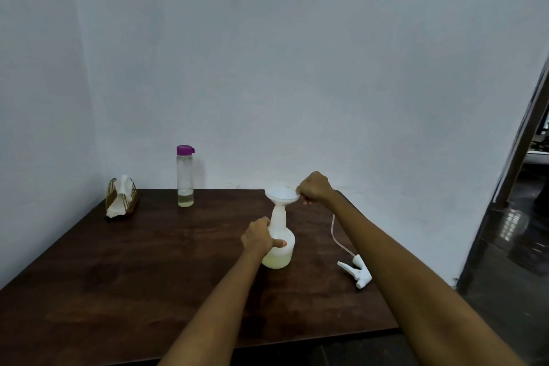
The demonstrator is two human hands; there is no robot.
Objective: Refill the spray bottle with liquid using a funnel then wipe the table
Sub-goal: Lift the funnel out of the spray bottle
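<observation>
Your left hand (pixel 259 237) grips the belly of the white spray bottle (pixel 280 242), thumb across its front, holding it upright on the bench (pixel 148 261); pale yellow liquid fills only its bottom. Far to that hand's left stand a tissue holder (pixel 121 197) and a purple-capped bottle (pixel 185 176), nearly drained. Above the spray bottle's neck sits the white funnel (pixel 281 194), and your right hand (pixel 315 187) pinches its rim. Right of that hand, nearer you, the trigger head (pixel 356 271) lies on the bench with its tube. You seem to be at the funnel-removal step: lift it straight up, keep the bottle steadied, then refit the trigger.
</observation>
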